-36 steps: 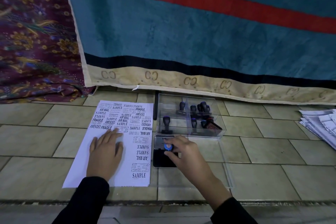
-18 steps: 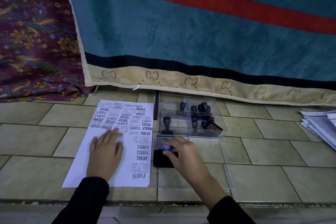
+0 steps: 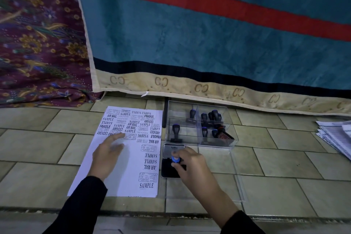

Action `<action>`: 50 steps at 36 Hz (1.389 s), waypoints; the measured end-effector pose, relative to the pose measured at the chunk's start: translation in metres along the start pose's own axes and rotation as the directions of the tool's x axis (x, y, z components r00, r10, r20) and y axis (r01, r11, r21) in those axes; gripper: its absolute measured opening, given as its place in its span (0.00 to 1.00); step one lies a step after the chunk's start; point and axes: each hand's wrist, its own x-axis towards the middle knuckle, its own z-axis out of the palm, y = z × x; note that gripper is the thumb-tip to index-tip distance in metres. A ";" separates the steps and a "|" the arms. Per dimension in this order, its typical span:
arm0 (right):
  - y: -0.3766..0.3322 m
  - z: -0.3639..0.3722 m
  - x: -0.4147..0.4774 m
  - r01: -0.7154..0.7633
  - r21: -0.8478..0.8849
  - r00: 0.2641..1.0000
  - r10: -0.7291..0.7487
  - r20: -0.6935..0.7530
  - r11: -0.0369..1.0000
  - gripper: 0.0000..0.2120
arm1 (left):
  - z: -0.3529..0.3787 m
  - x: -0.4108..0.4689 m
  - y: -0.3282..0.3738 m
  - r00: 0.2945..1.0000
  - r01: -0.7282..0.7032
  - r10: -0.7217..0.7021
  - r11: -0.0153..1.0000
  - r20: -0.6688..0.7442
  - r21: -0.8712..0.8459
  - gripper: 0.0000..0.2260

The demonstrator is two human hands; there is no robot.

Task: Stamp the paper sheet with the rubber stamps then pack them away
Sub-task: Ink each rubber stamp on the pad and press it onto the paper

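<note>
A white paper sheet (image 3: 121, 173) covered with black stamp prints lies on the tiled floor. My left hand (image 3: 108, 153) rests flat on it, fingers spread. To its right sits an open black ink pad (image 3: 167, 172) with a silver lid (image 3: 171, 151). My right hand (image 3: 191, 165) grips a blue-topped rubber stamp (image 3: 175, 159) and holds it down on the pad. Behind the pad stands a clear plastic box (image 3: 199, 142) with several more stamps in its compartments.
The box's clear lid (image 3: 233, 182) lies flat on the tiles to the right of the pad. A stack of papers (image 3: 334, 138) sits at the far right. A teal and red blanket (image 3: 209, 34) and a patterned maroon cloth (image 3: 38, 43) hang behind.
My left hand has slid slightly up the sheet and looks blurred. My right hand stays on the ink pad with the stamp.
</note>
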 end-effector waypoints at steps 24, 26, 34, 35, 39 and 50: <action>-0.059 0.047 0.111 0.041 0.117 0.994 -0.052 0.096 0.992 0.08 | -0.021 -0.008 -0.027 0.966 -0.004 0.195 0.667 -0.169 0.745 0.21; -0.058 0.056 0.117 0.051 0.082 0.989 -0.061 0.131 0.995 0.08 | -0.021 -0.007 -0.028 0.965 -0.007 0.199 0.666 -0.168 0.746 0.21; -0.055 0.064 0.122 0.082 0.064 0.977 -0.093 0.190 0.995 0.08 | -0.019 -0.008 -0.028 0.964 0.007 0.190 0.677 -0.184 0.736 0.19; -0.054 0.065 0.122 0.079 0.063 0.977 -0.090 0.194 0.995 0.07 | -0.019 -0.008 -0.028 0.965 0.005 0.189 0.677 -0.181 0.736 0.20; -0.055 0.065 0.120 0.084 0.059 0.976 -0.094 0.196 0.995 0.07 | -0.019 -0.007 -0.029 0.961 -0.003 0.205 0.675 -0.184 0.738 0.17; -0.048 0.071 0.111 0.091 0.042 0.978 -0.097 0.184 0.995 0.03 | -0.018 -0.008 -0.028 0.960 0.008 0.201 0.678 -0.197 0.735 0.16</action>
